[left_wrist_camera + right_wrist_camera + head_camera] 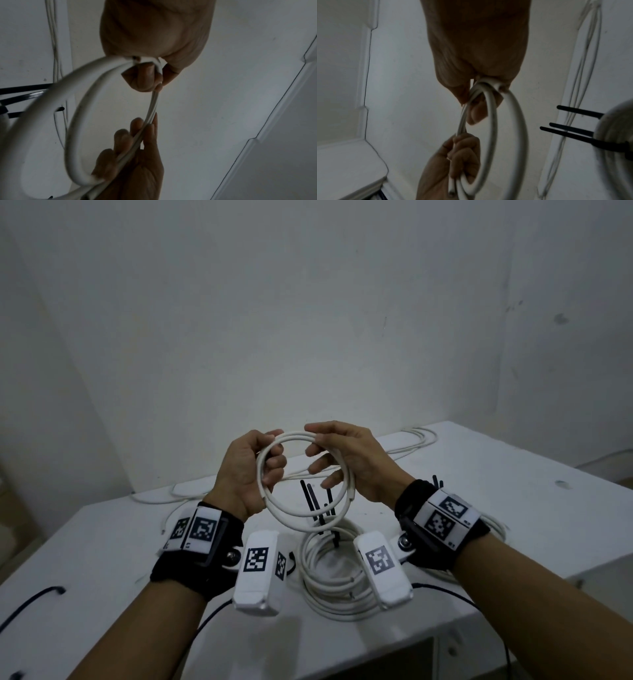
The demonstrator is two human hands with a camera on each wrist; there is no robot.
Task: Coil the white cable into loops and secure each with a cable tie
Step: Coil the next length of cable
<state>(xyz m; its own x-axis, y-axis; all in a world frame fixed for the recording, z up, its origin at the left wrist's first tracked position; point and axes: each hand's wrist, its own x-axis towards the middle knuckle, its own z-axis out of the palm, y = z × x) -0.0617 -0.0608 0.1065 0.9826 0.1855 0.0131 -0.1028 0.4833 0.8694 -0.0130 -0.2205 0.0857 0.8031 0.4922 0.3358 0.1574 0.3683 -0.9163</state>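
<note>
Both hands hold a small coil of white cable (pixel 301 517) in the air above the white table (pixel 513 508). My left hand (pixel 270 455) grips the coil's left side with curled fingers. One cut end of the cable (pixel 451 191) sticks out below that fist. My right hand (pixel 315 440) pinches the coil's upper right between thumb and fingers. In the left wrist view the right hand's fingers (pixel 123 136) lie along the strands (pixel 150 108). No tie is on this coil. Loose black cable ties (pixel 308 494) show behind it.
A larger white coil (pixel 329 583) bound with black ties (pixel 573 134) lies on the table below my hands. Loose white cable (pixel 411 440) runs along the table's back edge. Thin black cords (pixel 30 601) trail over the front. The wall stands close behind.
</note>
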